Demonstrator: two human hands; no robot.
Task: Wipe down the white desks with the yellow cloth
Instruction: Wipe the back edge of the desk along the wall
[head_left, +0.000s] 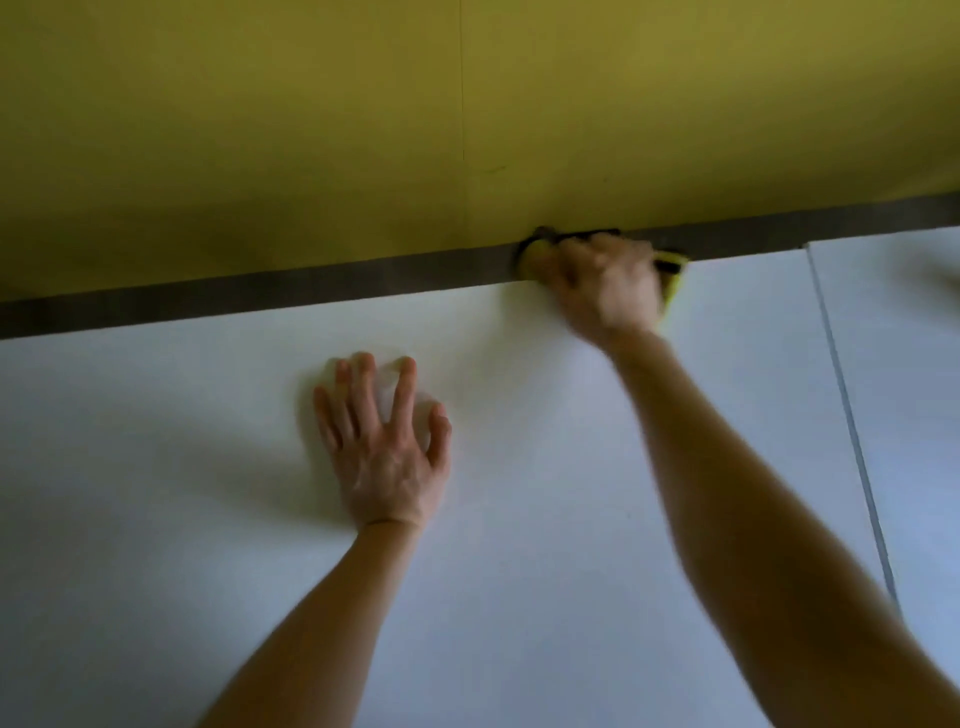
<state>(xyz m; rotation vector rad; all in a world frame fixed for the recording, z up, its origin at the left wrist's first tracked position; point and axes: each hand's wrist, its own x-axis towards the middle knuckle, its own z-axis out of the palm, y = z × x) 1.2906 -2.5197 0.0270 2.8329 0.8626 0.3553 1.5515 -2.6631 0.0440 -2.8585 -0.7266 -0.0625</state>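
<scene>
Yellow cloth (674, 285) peeks from under the blurred right hand (605, 283), grip unreadable; left hand (387, 452) rests splayed on the white desk (156, 519).

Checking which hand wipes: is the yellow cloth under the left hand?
No, the right hand holds the yellow cloth at the far edge of the white desk, while the left hand lies flat, empty.
</scene>
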